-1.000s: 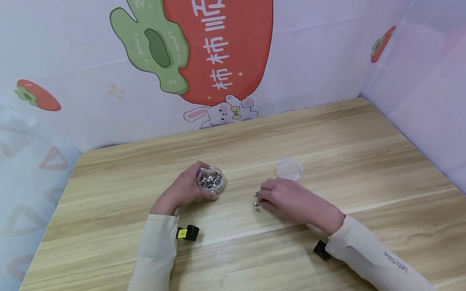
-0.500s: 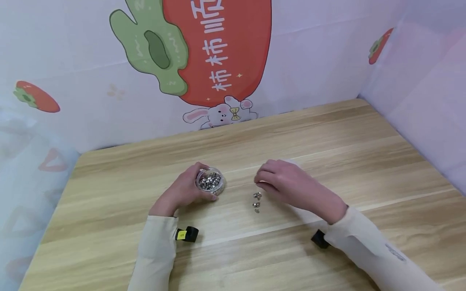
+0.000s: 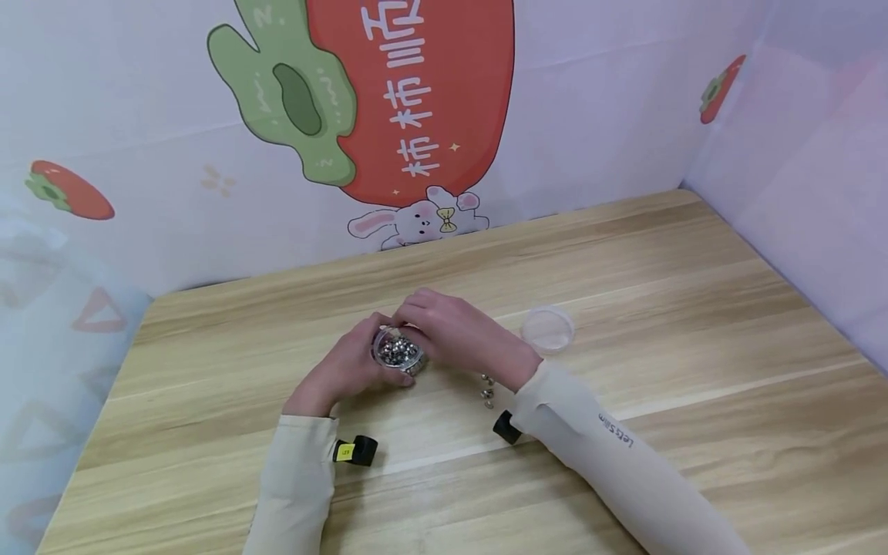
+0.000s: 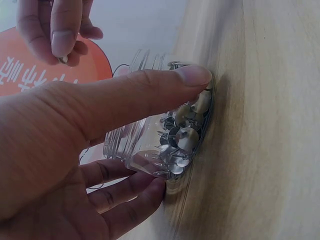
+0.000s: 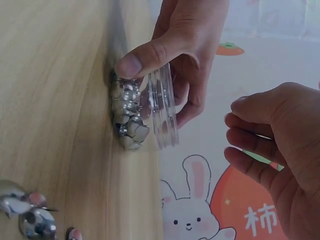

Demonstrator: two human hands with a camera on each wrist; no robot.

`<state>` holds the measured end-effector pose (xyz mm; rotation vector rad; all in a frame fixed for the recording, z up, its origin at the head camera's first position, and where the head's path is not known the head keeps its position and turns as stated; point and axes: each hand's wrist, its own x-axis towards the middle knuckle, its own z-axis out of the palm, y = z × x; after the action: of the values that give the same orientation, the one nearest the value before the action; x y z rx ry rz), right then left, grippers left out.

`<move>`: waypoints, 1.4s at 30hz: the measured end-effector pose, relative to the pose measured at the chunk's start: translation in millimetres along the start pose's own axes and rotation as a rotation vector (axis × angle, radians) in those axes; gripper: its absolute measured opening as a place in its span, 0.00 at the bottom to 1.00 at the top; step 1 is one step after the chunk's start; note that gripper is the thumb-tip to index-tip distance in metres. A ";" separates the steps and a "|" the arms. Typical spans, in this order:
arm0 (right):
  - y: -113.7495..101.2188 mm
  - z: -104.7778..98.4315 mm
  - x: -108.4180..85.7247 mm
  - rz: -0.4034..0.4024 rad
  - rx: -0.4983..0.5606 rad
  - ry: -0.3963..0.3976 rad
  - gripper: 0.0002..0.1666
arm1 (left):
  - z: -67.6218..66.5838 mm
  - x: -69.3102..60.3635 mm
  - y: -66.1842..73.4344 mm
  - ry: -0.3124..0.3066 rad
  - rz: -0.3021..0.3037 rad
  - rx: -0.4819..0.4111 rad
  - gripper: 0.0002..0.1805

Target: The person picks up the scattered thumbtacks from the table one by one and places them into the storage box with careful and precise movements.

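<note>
My left hand grips a clear round jar that stands on the table. Silver thumbtacks fill its lower part, and the mouth is uncovered. Over the jar's far right side is my right hand, thumb and fingertips together. A small shiny bit, seemingly a thumbtack, shows between those fingertips in the left wrist view. The right wrist view shows the right hand apart from the jar's rim. Several loose thumbtacks lie on the table, partly behind the right wrist.
A clear round lid lies flat on the wood-grain table, right of the jar. A printed cloth wall rises behind the table's back edge. Black wrist cameras stick out near both sleeves.
My right hand has left the loose thumbtacks, lifted, and moved left to above the jar. The lid shows again. My left hand keeps its hold on the jar.
</note>
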<state>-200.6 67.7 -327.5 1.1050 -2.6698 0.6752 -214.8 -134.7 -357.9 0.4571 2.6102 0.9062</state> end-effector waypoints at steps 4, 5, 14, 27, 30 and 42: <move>0.2 4.0 0.6 0.008 0.006 0.006 0.12 | 0.7 -0.7 0.0 0.001 -0.001 0.005 0.43; 0.7 4.9 0.6 0.008 0.007 0.006 0.12 | 0.6 -1.0 0.1 0.000 -0.002 0.007 0.43; 5.2 11.1 0.4 0.003 -0.107 -0.067 0.48 | 0.0 -3.2 -2.2 -0.006 -0.020 0.012 0.51; 1.7 -0.4 -10.0 -0.003 -0.154 -0.091 0.58 | -1.4 0.4 -2.3 0.004 0.037 0.012 0.50; 4.6 -8.6 -23.9 0.003 -0.154 -0.091 0.57 | -1.1 1.2 -0.4 0.006 0.025 0.016 0.47; 26.3 -36.6 -93.6 0.059 -0.193 -0.070 0.56 | 1.8 1.2 2.2 -0.005 -0.029 0.019 0.47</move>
<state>-153.2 159.8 -334.6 1.0206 -2.7652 0.3846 -214.7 -131.7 -358.1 0.4249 2.6164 0.8703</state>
